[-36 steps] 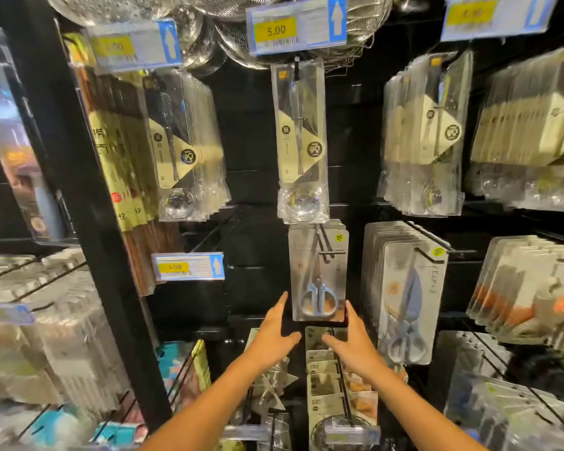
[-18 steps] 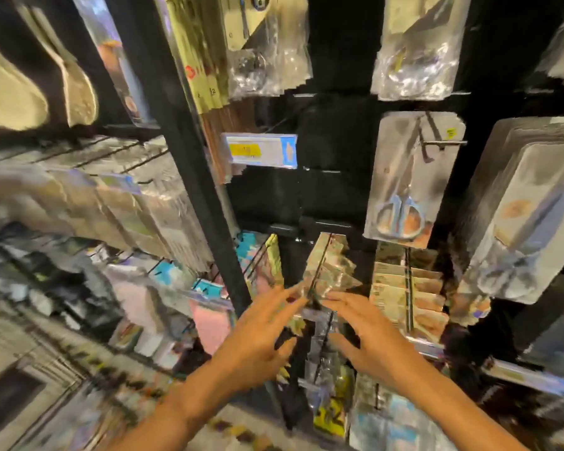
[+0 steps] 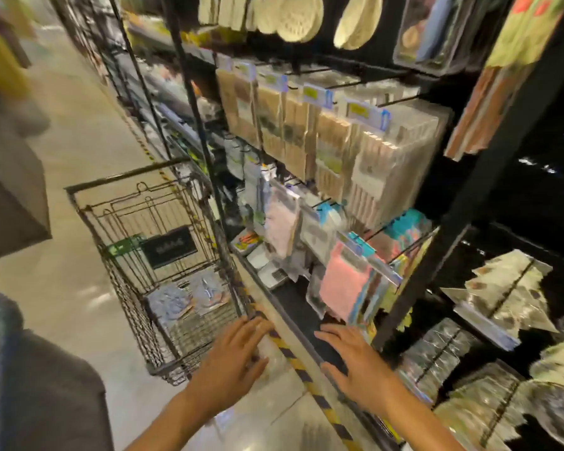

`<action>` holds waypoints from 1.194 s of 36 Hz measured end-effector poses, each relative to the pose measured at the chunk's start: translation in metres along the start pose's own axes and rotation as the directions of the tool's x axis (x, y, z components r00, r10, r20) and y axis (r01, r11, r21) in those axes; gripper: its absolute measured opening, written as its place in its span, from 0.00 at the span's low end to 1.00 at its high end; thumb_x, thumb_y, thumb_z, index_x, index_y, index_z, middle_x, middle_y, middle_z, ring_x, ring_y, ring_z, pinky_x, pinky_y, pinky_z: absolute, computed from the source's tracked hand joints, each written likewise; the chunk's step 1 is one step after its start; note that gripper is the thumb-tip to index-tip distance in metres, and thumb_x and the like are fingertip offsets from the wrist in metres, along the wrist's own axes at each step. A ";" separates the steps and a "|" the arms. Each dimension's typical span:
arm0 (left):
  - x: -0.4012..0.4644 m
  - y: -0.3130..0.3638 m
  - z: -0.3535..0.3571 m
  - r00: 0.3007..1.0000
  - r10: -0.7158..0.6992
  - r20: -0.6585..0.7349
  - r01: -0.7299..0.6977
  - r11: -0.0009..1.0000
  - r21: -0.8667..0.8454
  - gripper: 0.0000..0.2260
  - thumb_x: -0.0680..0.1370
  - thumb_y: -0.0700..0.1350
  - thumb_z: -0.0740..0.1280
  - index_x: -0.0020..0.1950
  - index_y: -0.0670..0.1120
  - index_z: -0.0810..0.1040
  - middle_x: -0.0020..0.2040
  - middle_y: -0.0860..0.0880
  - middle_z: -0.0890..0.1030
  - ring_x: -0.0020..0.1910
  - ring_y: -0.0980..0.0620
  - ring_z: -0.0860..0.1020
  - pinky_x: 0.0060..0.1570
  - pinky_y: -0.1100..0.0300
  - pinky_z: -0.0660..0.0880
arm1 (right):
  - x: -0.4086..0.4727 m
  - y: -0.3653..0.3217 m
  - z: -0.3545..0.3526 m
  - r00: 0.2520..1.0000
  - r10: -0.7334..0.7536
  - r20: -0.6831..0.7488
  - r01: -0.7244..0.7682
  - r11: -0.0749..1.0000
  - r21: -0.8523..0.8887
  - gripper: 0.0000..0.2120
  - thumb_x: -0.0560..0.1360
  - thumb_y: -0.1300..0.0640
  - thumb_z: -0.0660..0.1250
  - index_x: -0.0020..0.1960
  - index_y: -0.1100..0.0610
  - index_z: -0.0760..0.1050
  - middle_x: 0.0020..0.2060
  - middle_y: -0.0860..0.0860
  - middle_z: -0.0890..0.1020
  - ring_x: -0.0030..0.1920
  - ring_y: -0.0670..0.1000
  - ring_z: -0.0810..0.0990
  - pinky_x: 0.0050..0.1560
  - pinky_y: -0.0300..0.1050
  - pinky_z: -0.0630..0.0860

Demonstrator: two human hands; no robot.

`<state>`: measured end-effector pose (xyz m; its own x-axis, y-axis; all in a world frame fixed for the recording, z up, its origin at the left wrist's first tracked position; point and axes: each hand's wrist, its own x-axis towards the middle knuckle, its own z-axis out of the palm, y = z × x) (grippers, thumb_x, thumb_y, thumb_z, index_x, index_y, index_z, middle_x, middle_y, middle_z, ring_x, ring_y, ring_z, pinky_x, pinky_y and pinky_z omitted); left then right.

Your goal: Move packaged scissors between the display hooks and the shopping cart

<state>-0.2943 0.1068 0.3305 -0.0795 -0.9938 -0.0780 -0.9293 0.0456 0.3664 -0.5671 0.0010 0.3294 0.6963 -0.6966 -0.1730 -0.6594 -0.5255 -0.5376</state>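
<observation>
A wire shopping cart (image 3: 88,209) stands on the floor to the left of the shelving. Two packaged scissors (image 3: 189,296) lie flat on its bottom. My left hand (image 3: 235,356) hovers near the cart's right rim, fingers spread, holding nothing. My right hand (image 3: 355,362) is low in front of the shelf base, also spread and empty. The hook with the hanging scissors is out of view.
Black shelving (image 3: 482,177) with hooks full of packaged goods fills the right side. A yellow-black striped strip (image 3: 310,382) runs along the shelf base. A dark garment (image 3: 43,385) is at lower left. A blurred box shape (image 3: 10,196) sits at left; the aisle floor (image 3: 79,109) runs back.
My view has swung down and left, from the scissors hooks to the cart. Both hands left the hung scissors pack and dropped low, empty.
</observation>
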 end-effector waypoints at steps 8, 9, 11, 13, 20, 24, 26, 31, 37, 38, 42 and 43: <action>-0.082 -0.133 -0.013 0.949 -0.315 0.034 0.316 0.948 -0.043 0.36 0.76 0.73 0.36 0.81 0.61 0.51 0.82 0.57 0.55 0.81 0.48 0.54 0.79 0.50 0.55 | 0.084 -0.089 0.060 0.983 -0.013 0.184 0.017 1.000 -0.021 0.29 0.80 0.36 0.58 0.78 0.45 0.61 0.74 0.37 0.60 0.77 0.42 0.55 0.77 0.39 0.55; -0.092 -0.151 -0.010 0.937 -0.348 0.030 0.349 0.936 -0.048 0.34 0.77 0.72 0.39 0.81 0.62 0.51 0.82 0.56 0.56 0.81 0.47 0.55 0.78 0.50 0.57 | 0.093 -0.100 0.066 0.979 -0.024 0.205 0.026 1.000 -0.011 0.35 0.77 0.29 0.54 0.79 0.45 0.61 0.76 0.39 0.60 0.77 0.43 0.55 0.78 0.40 0.54; -0.109 -0.181 -0.005 0.916 -0.401 0.026 0.401 0.913 -0.072 0.34 0.78 0.72 0.40 0.81 0.61 0.51 0.82 0.54 0.57 0.80 0.47 0.57 0.77 0.49 0.59 | 0.109 -0.117 0.079 0.975 -0.034 0.219 0.033 0.999 0.009 0.49 0.66 0.19 0.42 0.79 0.44 0.61 0.76 0.40 0.61 0.78 0.44 0.56 0.78 0.42 0.55; -0.123 -0.208 0.001 0.895 -0.445 0.021 0.445 0.890 -0.099 0.37 0.77 0.73 0.36 0.82 0.59 0.52 0.82 0.54 0.57 0.80 0.46 0.59 0.76 0.47 0.60 | 0.126 -0.129 0.095 0.970 -0.039 0.239 0.044 0.999 -0.017 0.51 0.63 0.20 0.39 0.78 0.44 0.61 0.75 0.40 0.62 0.77 0.44 0.57 0.78 0.40 0.55; -0.148 -0.258 0.009 0.848 -0.528 -0.032 0.517 0.841 -0.160 0.37 0.78 0.72 0.39 0.81 0.55 0.60 0.81 0.50 0.61 0.80 0.44 0.59 0.78 0.48 0.58 | 0.174 -0.158 0.124 0.955 -0.012 0.296 0.048 0.992 -0.116 0.46 0.69 0.21 0.42 0.78 0.45 0.62 0.76 0.43 0.64 0.78 0.47 0.59 0.78 0.44 0.57; -0.144 -0.275 0.011 0.853 -0.521 -0.020 0.510 0.843 -0.172 0.43 0.75 0.74 0.32 0.82 0.53 0.57 0.82 0.50 0.59 0.81 0.45 0.55 0.78 0.53 0.50 | 0.196 -0.169 0.128 0.960 -0.016 0.280 0.054 0.990 -0.127 0.29 0.81 0.39 0.59 0.78 0.48 0.62 0.76 0.45 0.66 0.78 0.47 0.59 0.77 0.40 0.56; -0.137 -0.282 0.012 0.854 -0.521 -0.012 0.511 0.841 -0.179 0.46 0.73 0.74 0.30 0.82 0.52 0.58 0.82 0.50 0.59 0.81 0.45 0.55 0.78 0.54 0.49 | 0.208 -0.166 0.130 0.956 -0.009 0.293 0.049 0.990 -0.129 0.29 0.81 0.42 0.62 0.78 0.48 0.62 0.76 0.45 0.66 0.78 0.47 0.59 0.77 0.41 0.56; -0.111 -0.295 0.014 0.851 -0.525 0.022 0.519 0.831 -0.202 0.46 0.72 0.74 0.30 0.83 0.52 0.55 0.83 0.51 0.54 0.82 0.47 0.51 0.80 0.52 0.48 | 0.240 -0.160 0.132 0.950 -0.002 0.312 0.043 0.991 -0.125 0.29 0.81 0.44 0.64 0.79 0.50 0.61 0.77 0.47 0.65 0.78 0.47 0.59 0.76 0.38 0.54; -0.064 -0.304 0.005 0.845 -0.534 0.041 0.532 0.829 -0.174 0.46 0.71 0.74 0.34 0.83 0.52 0.53 0.83 0.51 0.53 0.82 0.48 0.48 0.76 0.58 0.40 | 0.292 -0.143 0.131 0.932 0.014 0.362 0.023 0.995 -0.097 0.30 0.81 0.45 0.64 0.80 0.50 0.59 0.78 0.46 0.63 0.78 0.47 0.57 0.75 0.38 0.54; -0.055 -0.306 0.004 0.841 -0.539 0.040 0.538 0.826 -0.169 0.45 0.71 0.72 0.35 0.83 0.51 0.53 0.83 0.51 0.52 0.82 0.48 0.48 0.76 0.58 0.41 | 0.303 -0.139 0.131 0.925 0.015 0.379 0.023 0.995 -0.095 0.30 0.82 0.46 0.63 0.80 0.50 0.59 0.78 0.47 0.62 0.79 0.47 0.57 0.76 0.39 0.53; -0.016 -0.316 0.007 0.809 -0.583 0.067 0.585 0.793 -0.167 0.33 0.81 0.65 0.44 0.83 0.52 0.49 0.83 0.53 0.48 0.82 0.48 0.47 0.78 0.59 0.41 | 0.355 -0.119 0.133 0.907 -0.011 0.420 0.047 0.996 -0.074 0.29 0.82 0.44 0.62 0.80 0.47 0.58 0.79 0.48 0.61 0.79 0.49 0.57 0.78 0.44 0.55; -0.007 -0.318 0.010 0.799 -0.597 0.074 0.600 0.781 -0.176 0.32 0.82 0.65 0.45 0.83 0.53 0.49 0.83 0.53 0.49 0.82 0.48 0.47 0.78 0.58 0.41 | 0.369 -0.114 0.134 0.901 -0.015 0.433 0.051 0.996 -0.071 0.29 0.82 0.43 0.61 0.80 0.47 0.58 0.79 0.48 0.61 0.79 0.49 0.57 0.78 0.45 0.55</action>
<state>-0.0019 0.1001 0.2057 0.4643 -0.8136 -0.3500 -0.7095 -0.5782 0.4029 -0.1971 -0.1304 0.2167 0.7605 -0.4085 -0.5048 -0.6414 -0.5939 -0.4857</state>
